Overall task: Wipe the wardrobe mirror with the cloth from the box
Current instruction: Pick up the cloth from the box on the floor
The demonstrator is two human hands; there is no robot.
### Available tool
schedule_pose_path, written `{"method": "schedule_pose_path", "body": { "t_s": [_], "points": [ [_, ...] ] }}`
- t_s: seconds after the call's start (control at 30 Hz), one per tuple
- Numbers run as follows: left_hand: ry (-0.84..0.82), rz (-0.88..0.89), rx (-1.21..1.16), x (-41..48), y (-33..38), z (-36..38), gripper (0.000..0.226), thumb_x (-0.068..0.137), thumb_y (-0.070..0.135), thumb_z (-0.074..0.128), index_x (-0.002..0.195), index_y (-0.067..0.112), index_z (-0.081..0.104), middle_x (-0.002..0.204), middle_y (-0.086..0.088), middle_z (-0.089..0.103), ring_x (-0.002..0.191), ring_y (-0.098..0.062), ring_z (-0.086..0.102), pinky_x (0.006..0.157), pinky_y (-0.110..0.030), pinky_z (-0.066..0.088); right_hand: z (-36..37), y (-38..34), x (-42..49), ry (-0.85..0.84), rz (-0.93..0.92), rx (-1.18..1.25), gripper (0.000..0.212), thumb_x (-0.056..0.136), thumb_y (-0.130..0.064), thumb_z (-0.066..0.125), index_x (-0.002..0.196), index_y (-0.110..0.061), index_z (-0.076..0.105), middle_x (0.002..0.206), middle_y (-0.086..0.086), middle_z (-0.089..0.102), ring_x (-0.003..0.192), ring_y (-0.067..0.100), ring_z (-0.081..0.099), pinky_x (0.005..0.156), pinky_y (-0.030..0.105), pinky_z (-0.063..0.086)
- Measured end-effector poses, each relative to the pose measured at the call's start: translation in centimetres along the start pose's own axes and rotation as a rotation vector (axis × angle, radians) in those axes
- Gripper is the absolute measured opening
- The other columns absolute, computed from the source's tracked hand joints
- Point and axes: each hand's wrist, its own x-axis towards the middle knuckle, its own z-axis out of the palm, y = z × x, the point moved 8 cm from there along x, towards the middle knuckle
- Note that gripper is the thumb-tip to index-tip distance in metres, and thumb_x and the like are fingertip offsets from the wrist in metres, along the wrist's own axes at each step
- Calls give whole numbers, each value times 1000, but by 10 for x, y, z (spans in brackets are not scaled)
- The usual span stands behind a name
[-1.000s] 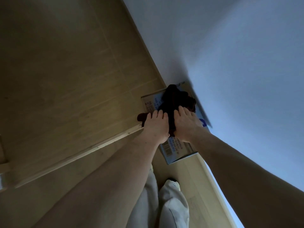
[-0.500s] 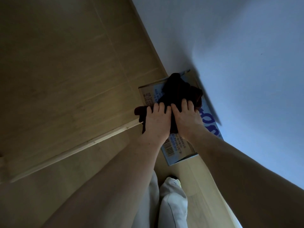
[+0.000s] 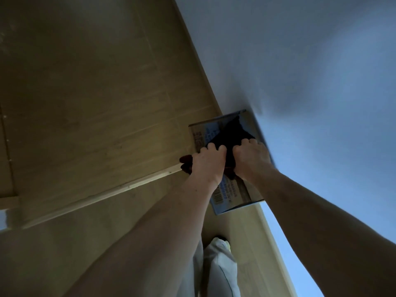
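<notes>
Head view, looking down at the floor beside a pale wall. Right of centre, a cardboard box [image 3: 227, 189] sits on the wooden floor [image 3: 96, 103] against the wall [image 3: 300, 71], its printed side facing the camera. A dark cloth [image 3: 232, 133] lies bunched on top of the box, rising to a point toward the upper edge of the box and spilling off its left side, where a reddish fold shows by the left wrist.

The left hand [image 3: 206, 162] and the right hand [image 3: 250, 159] sit side by side on the cloth, knuckles up, fingers curled down and closed into the fabric. Both appear to be gripping it, though the fingertips are buried in the dark folds.

Step in hand, as judged: gathering the cloth from the box, the first stage of the task. The next move calls for lifting the cloth clear of the box without dragging the box along, then carrying it to the mirror.

Hidden or unclear: no wardrobe mirror is in frame. The scene is dim, so the cloth's weave and true colour are uncertain. Whether the box is open or shut under the cloth cannot be told. Both forearms cover the lower frame; light trousers [image 3: 216, 273] and a shoe tip [image 3: 222, 242] show between them.
</notes>
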Motion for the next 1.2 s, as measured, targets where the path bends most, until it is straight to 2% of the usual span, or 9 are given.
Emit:
{"method": "schedule_pose_path", "body": {
  "t_s": [0.17,0.37,0.53,0.67,0.73,0.9,1.2],
  "points": [
    [63,-39,-26,-40,-1,-48,37,87,15,63,116,15,40,117,-12,46,106,-29,51,85,-42,48,-48,-9,-32,48,-45,-11,43,84,-37,66,121,-17,57,117,8,54,110,25,49,93,35,41],
    [161,-136,-42,-96,-7,-117,44,87,11,62,125,15,40,119,-11,47,109,-29,50,89,-41,46,-124,-27,-76,166,-126,-28,34,88,-30,61,117,-13,58,116,9,56,110,26,52,92,35,41],
    [216,-229,-15,-152,-20,-179,40,89,5,56,125,15,41,118,-10,46,111,-28,48,92,-40,42,-192,-52,-120,304,-194,-72,27,90,-28,56,112,-12,60,113,8,57,106,25,54,86,33,43],
    [294,-302,-10,-198,-34,-231,43,86,6,60,123,16,42,116,-8,45,111,-27,48,95,-39,42,-248,-76,-153,386,-254,-102,22,92,-25,54,109,-12,62,115,8,56,108,24,52,85,31,40],
    [298,-324,-13,-208,-39,-247,43,86,8,61,124,17,42,116,-8,46,111,-26,48,96,-39,42,-265,-84,-157,372,-258,-95,23,93,-24,53,111,-13,62,117,9,56,109,24,51,86,32,41],
    [458,-415,12,-270,-74,-316,41,89,4,56,126,15,42,120,-9,47,114,-27,49,95,-39,44,-343,-132,-193,497,-342,-157,27,93,-25,53,118,-17,59,120,6,54,113,24,49,88,33,42],
    [684,-529,97,-355,-164,-403,42,86,4,64,120,16,44,120,-8,47,112,-27,51,88,-38,46,-453,-232,-228,732,-450,-202,29,91,-25,54,118,-15,59,120,8,53,114,25,50,92,34,42]
  ]
}}
